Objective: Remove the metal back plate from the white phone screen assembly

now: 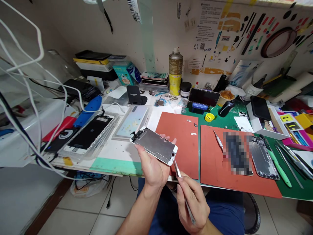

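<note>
My left hand (156,171) is closed around a phone screen assembly (155,145), with its grey metal back facing up and a white frame at both ends. A dark flex cable sticks out at its far left end. In my right hand (193,199) is a pair of metal tweezers (178,170), gripped between thumb and fingers. The tweezers' tips meet the near right end of the screen, just by a small round home button part (173,154). Whether the tips pinch anything cannot be made out. Part of my left fingers is hidden beneath the screen.
Orange-brown mats (181,130) cover the bench; small metal parts (193,133) lie on one. Rightward are a screwdriver (217,140), a phone back housing (262,160) and a green-handled tool (278,168). Another screen (90,132) rests at left near white cables (36,107). A spray can (175,71) stands behind.
</note>
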{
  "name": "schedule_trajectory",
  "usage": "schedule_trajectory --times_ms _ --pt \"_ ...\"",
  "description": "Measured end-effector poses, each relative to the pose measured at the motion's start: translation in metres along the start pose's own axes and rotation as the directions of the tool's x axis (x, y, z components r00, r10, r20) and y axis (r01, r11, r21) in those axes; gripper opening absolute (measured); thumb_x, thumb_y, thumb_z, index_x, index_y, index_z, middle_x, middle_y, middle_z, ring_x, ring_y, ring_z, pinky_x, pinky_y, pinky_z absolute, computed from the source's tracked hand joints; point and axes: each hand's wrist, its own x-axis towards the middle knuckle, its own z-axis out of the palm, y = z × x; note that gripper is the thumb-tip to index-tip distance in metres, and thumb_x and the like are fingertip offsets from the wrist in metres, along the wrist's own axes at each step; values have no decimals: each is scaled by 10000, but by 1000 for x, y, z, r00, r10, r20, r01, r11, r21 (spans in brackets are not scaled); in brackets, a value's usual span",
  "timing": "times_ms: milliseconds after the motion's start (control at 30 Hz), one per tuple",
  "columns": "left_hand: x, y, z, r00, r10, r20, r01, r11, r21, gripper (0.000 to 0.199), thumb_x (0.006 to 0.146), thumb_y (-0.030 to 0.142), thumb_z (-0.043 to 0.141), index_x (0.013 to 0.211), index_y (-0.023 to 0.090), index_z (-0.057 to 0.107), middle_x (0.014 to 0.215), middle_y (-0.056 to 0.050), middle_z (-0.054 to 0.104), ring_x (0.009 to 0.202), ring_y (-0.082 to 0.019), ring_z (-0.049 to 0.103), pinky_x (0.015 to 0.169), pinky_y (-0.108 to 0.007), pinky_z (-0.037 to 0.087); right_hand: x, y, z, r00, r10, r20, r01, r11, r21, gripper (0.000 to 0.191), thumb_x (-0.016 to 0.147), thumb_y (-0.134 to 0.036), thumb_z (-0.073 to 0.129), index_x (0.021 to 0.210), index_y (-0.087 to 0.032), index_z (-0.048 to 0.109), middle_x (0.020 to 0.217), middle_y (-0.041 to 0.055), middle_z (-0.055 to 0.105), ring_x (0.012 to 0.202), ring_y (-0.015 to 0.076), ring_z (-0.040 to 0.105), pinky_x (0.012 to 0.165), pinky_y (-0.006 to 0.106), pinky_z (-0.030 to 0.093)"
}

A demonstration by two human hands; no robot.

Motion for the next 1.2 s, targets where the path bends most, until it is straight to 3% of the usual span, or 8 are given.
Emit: schedule_trajectory --times_ms 133,333,800,1200 --pt "0 -1 0 1000 6 -7 -6 1000 6 640 974 791 514 1082 216 776 1072 -93 748 999 -260 735 1090 -606 562 12 -5 -6 998 53 19 -53 998 38 517 969 54 625 1450 -131 672 1165 126 770 1094 214 793 949 308 698" --pt "0 -1 0 1000 -2 -16 2 1000 23 703 1001 803 419 1126 209 774 1074 -88 732 1002 -254 726 1086 -609 561 17 -6 -8 998 65 24 -66 996 60 487 975 49 620 1428 -120 680 1159 134 767 1085 202 787 910 288 696" --pt "-2 -1 2 1000 -4 -18 5 999 46 669 951 814 532 1092 207 777 1058 -85 728 1021 -253 710 1083 -596 563 17 -9 -5 996 86 -17 -85 996 25 511 971 28 635 1438 -172 691 1122 110 799 1012 221 819 855 295 719" --pt "-3 -1 5 999 4 -39 -3 1000 30 670 942 816 548 1085 201 774 1053 -78 717 994 -245 713 1094 -587 559 11 -5 1 1000 25 11 -25 1000 -12 527 970 43 639 1465 -135 664 1197 150 778 1092 245 808 942 331 713"
